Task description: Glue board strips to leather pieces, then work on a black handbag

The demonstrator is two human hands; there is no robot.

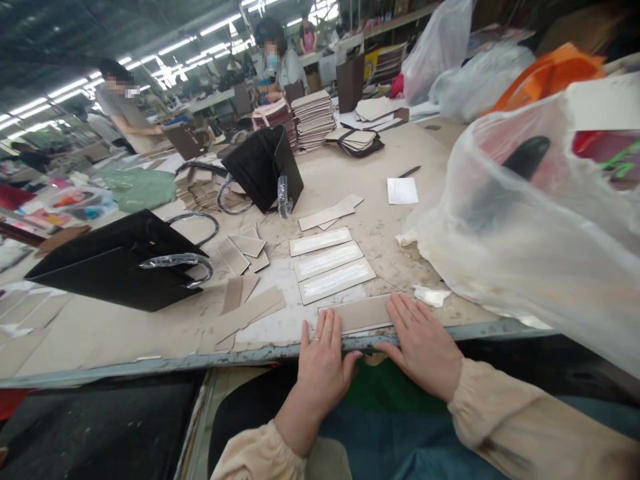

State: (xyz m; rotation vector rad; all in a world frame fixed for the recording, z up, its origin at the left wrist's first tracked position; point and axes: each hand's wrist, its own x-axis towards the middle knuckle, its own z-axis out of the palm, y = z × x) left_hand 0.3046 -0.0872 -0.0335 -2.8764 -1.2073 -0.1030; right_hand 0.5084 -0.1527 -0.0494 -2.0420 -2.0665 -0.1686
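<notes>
Both hands press on a beige rectangular strip [364,313] at the table's front edge. My left hand [325,353] lies on its left end, fingers stretched out and the thumb apart. On the right end rests my right hand [420,343], its fingers flat and the thumb out to the side. Just beyond the strip lie three pale strips with a white, shiny band along each, the nearest strip [337,281] close to my left fingertips. A crumpled white scrap [431,295] sits beside my right hand. What is under the beige strip is hidden.
Two black handbags [115,263] with wrapped handles stand at left. Loose beige pieces [250,313] lie nearer. A big translucent plastic bag [540,247] fills the right side. Stacked panels [313,120] and a white paper [403,191] are farther back. People work beyond the table.
</notes>
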